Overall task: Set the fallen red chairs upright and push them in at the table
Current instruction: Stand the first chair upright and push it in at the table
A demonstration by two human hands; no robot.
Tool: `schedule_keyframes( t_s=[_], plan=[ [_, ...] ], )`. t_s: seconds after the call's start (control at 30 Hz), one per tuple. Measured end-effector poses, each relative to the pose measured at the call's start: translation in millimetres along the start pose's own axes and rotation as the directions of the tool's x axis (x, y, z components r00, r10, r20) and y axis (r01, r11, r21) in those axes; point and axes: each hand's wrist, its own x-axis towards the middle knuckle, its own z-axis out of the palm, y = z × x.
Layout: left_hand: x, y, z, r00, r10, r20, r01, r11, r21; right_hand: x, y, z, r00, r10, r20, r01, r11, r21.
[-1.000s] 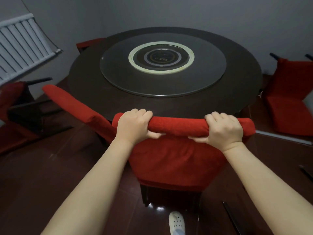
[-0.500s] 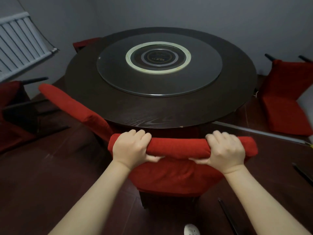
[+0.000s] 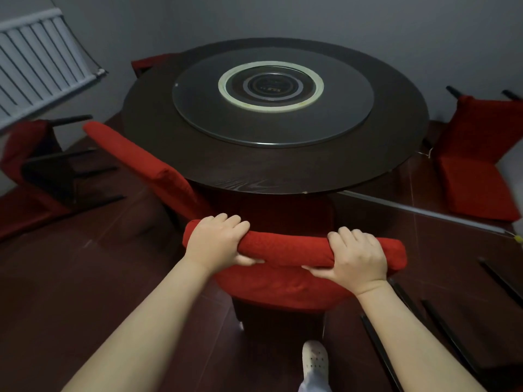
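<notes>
The round dark bench (image 3: 198, 162) fills the middle of my view, with a grey glass turntable (image 3: 339, 120) lying on its top and a pale ring (image 3: 222, 86) around the turntable's centre. Right in front of me stands an upright red chair (image 3: 283, 287), its seat reaching under the near edge of the bench and its padded top rail facing me. Just beside it on my left stands a second red chair (image 3: 135, 157), also upright, its back tilted and close against the bench rim. Further left a fallen chair (image 3: 22, 205) lies on the dark wooden floor (image 3: 70, 278) with its black legs pointing sideways. To my right another fallen chair (image 3: 478, 165) lies on its back, well apart from the one I hold. A white radiator (image 3: 36, 72) hangs on the wall at upper left. My left hand (image 3: 215, 244) is wrapped over the rail's left end, fingers on top, thumb beneath. My right hand (image 3: 356, 258) clasps the rail's right part likewise. My white shoe (image 3: 314, 356) shows below the chair.
</notes>
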Motion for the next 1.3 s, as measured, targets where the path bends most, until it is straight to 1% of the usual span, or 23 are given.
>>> schedule_keyframes(
  t_s=[0.33,0.5,0.63,0.7,0.8,0.9,1.0,1.1,1.2,1.3],
  plan=[
    [11,-8,-7,0.994,-0.033,0.108,0.035,0.999,-0.016,11,2,3,0.999,0.001,0.035,-0.001,1.0,-0.002],
    [9,-11,-3,0.989,0.015,0.144,-0.012,1.0,-0.019,7,0,2,0.999,0.005,0.048,-0.006,1.0,0.013],
    [-11,-22,2,0.981,0.048,0.188,-0.044,0.999,-0.024,-5,-27,0,0.997,0.02,0.078,-0.021,1.0,0.011],
    [-19,-32,4,0.97,0.051,0.239,-0.05,0.999,-0.009,-8,-44,2,0.995,0.039,0.09,-0.04,0.999,0.014],
    [-25,-46,1,0.938,-0.005,0.347,-0.009,0.999,0.04,-3,-65,6,0.993,0.057,0.101,-0.059,0.998,0.017],
    [-33,-52,1,0.883,-0.096,0.46,0.053,0.993,0.106,-4,-82,6,0.987,0.061,0.151,-0.066,0.997,0.029],
    [-35,-46,1,0.853,-0.188,0.488,0.146,0.982,0.124,-2,-80,5,0.974,0.059,0.218,-0.069,0.997,0.038],
    [-23,-32,1,0.822,-0.256,0.509,0.213,0.967,0.142,5,-61,2,0.946,0.065,0.318,-0.078,0.997,0.027],
    [-13,-17,-3,0.745,-0.331,0.579,0.276,0.943,0.184,12,-51,-3,0.901,0.061,0.43,-0.075,0.997,0.015],
    [-12,-11,-7,0.673,-0.407,0.617,0.37,0.908,0.195,15,-52,-6,0.866,0.073,0.495,-0.078,0.997,-0.01]
  ],
)
